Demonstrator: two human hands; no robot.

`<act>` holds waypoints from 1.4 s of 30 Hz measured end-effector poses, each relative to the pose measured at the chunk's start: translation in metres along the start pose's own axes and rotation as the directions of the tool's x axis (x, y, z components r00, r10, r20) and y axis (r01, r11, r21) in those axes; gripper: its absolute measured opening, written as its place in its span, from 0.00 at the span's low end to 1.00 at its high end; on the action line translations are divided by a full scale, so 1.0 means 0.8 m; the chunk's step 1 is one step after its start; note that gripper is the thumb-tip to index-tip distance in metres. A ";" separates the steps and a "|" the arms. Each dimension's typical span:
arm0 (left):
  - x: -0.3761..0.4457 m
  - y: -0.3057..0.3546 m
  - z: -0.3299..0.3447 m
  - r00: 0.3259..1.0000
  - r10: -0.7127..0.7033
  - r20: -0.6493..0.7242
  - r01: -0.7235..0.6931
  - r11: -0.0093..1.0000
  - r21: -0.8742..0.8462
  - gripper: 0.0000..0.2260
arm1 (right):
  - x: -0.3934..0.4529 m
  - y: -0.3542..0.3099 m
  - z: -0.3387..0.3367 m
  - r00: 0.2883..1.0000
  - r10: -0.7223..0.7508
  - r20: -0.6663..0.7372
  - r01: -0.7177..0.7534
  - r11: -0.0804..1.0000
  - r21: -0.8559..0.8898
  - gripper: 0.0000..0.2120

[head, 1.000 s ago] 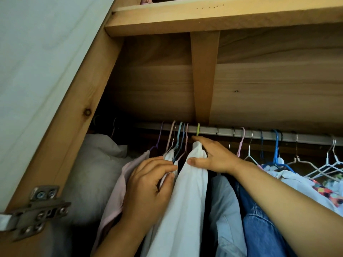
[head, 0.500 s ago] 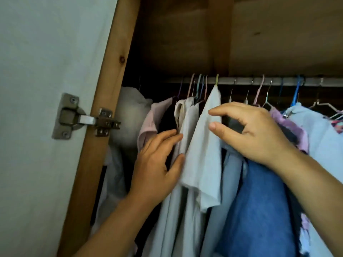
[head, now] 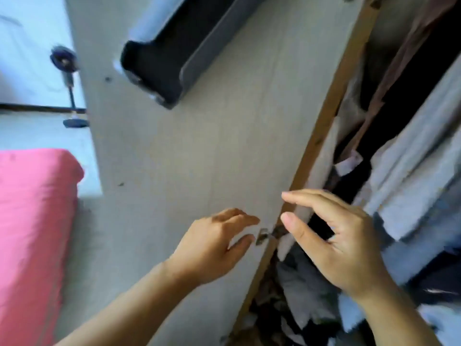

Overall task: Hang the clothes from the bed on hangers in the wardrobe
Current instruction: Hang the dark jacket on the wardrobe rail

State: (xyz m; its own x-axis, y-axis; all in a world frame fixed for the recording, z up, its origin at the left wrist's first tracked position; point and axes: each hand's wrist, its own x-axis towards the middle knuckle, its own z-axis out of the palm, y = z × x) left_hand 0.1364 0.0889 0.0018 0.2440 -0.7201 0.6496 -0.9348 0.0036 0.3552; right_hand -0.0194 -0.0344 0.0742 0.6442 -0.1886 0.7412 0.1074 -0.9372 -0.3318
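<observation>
The open wardrobe door (head: 199, 151) stands in the middle, a tray (head: 174, 53) fixed on it. The bed (head: 32, 233) lies to its left, hanging clothes (head: 411, 151) to its right, both hands before it.

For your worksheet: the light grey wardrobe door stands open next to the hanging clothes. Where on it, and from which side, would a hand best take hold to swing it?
Probably the free long edge of the light grey wardrobe door, far from the small metal hinge and wooden frame. Come from the pink bed side; the flat panel face offers nothing to wrap fingers round. Both the left hand and right hand are empty.
</observation>
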 end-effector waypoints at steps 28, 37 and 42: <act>-0.847 -0.103 -0.404 -0.127 -0.850 -0.511 0.992 -0.110 -0.062 0.12 | -0.137 -0.560 0.683 0.367 -0.744 0.558 0.075 0.621 0.780 0.14; -0.897 -0.193 -0.463 -0.361 -0.750 -0.555 0.932 -0.273 -0.237 0.22 | -0.121 -0.661 0.842 0.189 -0.723 0.665 -0.040 0.671 0.741 0.20; -0.937 -0.270 -0.484 -0.492 -0.697 -0.522 0.871 -0.405 -0.279 0.12 | -0.114 -0.712 0.982 0.047 -0.747 0.663 -0.077 0.659 0.748 0.22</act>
State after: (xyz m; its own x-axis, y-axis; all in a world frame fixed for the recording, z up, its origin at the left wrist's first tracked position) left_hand 0.2556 0.8964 -0.3014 0.6663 0.7139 -0.2157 0.6632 -0.4349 0.6091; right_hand 0.4558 0.7474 -0.2627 0.4525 0.8857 -0.1040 0.5875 -0.3838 -0.7124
